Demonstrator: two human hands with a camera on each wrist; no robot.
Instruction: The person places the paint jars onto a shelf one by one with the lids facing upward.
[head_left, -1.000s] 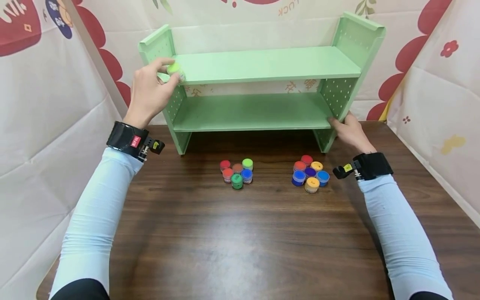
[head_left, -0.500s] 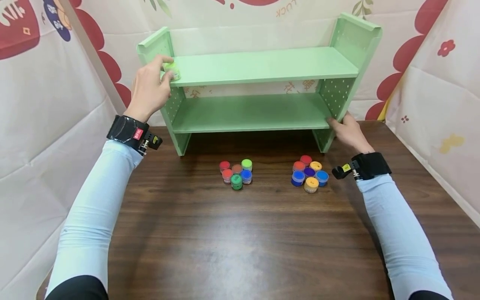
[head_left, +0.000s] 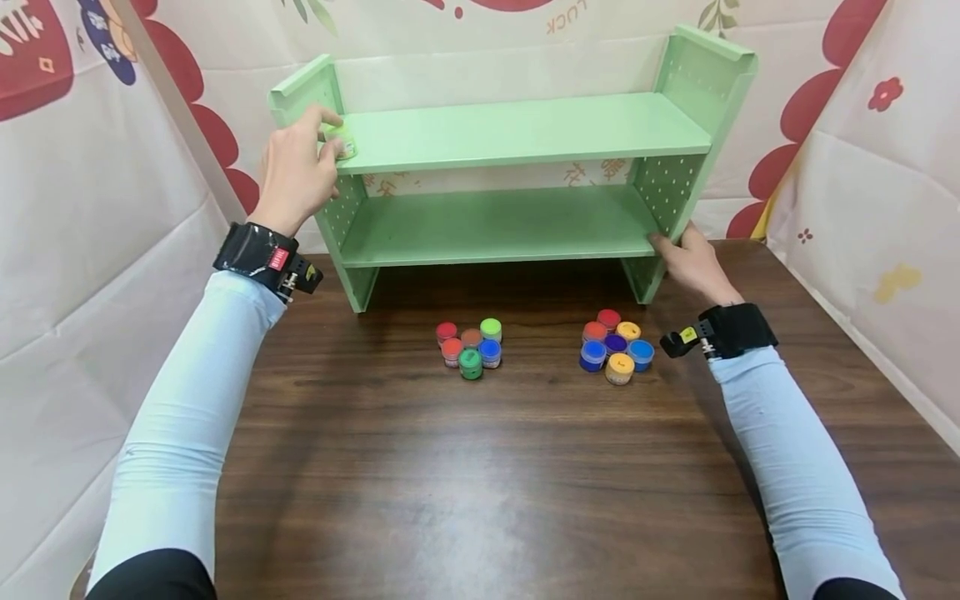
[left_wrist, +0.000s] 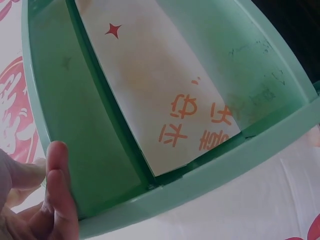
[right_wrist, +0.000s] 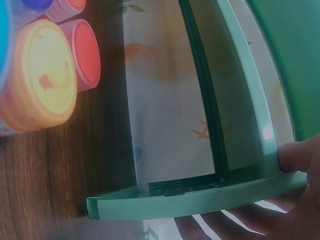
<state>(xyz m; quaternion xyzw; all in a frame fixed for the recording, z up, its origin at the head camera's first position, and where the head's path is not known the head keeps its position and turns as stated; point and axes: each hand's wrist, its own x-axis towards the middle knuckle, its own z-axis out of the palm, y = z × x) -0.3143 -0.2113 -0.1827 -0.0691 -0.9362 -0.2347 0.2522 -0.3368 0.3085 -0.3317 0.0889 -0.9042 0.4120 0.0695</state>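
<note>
There are fourteen jars [head_left: 470,364], one rack [head_left: 498,225], two wrist straps [head_left: 253,250].

right hand [right_wrist: 302,212] grips green shelf [right_wrist: 200,204], jars [right_wrist: 50,75] nearby

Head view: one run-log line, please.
left hand: holds lime-lidded jar, upper shelf left end | right hand: grips rack, right side | other jars: table

Pale-green two-tier shelf [head_left: 498,223] — standing upright; small lime-green jar [head_left: 348,145] — partly hidden, left end of upper tier [head_left: 517,132].
</note>
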